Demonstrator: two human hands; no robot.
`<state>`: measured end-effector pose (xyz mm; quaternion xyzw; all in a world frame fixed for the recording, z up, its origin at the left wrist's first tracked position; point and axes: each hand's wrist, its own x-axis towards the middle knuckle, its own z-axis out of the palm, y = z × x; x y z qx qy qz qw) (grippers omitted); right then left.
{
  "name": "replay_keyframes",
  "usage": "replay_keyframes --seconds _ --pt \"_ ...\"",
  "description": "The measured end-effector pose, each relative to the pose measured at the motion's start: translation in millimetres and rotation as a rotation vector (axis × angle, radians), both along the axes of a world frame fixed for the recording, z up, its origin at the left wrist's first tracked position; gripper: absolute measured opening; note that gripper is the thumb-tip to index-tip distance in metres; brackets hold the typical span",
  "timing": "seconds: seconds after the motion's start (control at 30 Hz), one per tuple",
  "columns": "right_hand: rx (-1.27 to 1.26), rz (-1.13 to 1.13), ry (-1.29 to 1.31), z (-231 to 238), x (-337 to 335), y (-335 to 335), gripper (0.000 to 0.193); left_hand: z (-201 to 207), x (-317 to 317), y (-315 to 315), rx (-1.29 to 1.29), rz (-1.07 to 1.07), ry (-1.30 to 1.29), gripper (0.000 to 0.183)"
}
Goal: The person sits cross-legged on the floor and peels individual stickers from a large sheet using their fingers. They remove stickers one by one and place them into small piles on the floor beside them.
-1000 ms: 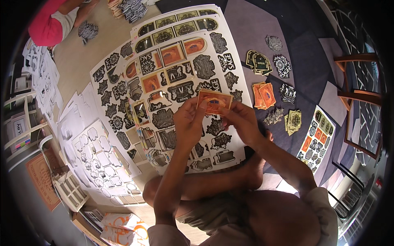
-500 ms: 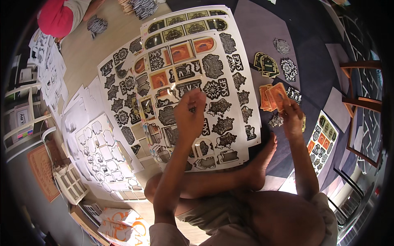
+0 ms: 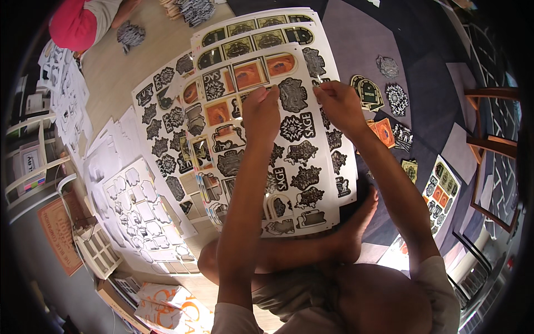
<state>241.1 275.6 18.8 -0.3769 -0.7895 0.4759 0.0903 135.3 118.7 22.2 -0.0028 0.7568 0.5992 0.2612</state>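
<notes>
A stack of sticker sheets (image 3: 328,214), printed with grey, black and orange shapes, lies before my crossed legs; some shapes are peeled out. My left hand (image 3: 261,117) is over the top sheet, fingertips pinched beside a grey sticker (image 3: 293,94); what they hold, if anything, is hidden. At the sheet's right edge my right hand (image 3: 340,108) is closed, thumb and finger pinching that edge. Just beyond my right forearm lies a pile of orange rectangular stickers (image 3: 382,132), partly covered by it. Dark green arched stickers (image 3: 368,93) are piled farther up.
Grey stickers (image 3: 387,66) and black-and-white ones (image 3: 396,99) lie in piles on the dark carpet at right. Peeled white sheets (image 3: 136,209) spread at left. Another person's leg (image 3: 75,25) is at the far left. Wooden chair legs (image 3: 489,139) stand at right.
My right hand has let go of the orange stickers onto their pile and moved left to the sheet's edge. My left hand has moved up the sheet.
</notes>
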Motion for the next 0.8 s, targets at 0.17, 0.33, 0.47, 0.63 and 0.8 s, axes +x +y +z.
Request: replay_keyframes --seconds 0.17,0.33,0.47,0.63,0.8 --pt "-0.134 0.01 -0.146 10 -32 3 0.031 -2 -8 8 -0.029 0.026 -0.062 0.03" --pt "-0.382 -0.06 -0.037 9 -33 -2 0.033 4 -15 4 0.127 0.05 -0.19 0.03" --pt "-0.131 0.087 -0.03 7 -27 -3 0.031 14 -13 -2 0.056 0.015 -0.205 0.03" --pt "-0.262 0.061 0.122 10 -18 -13 0.03 17 -5 -3 -0.032 -0.105 0.079 0.035" --pt "-0.572 -0.141 0.436 14 -21 -27 0.026 14 6 1 -0.151 -0.111 0.461 0.039"
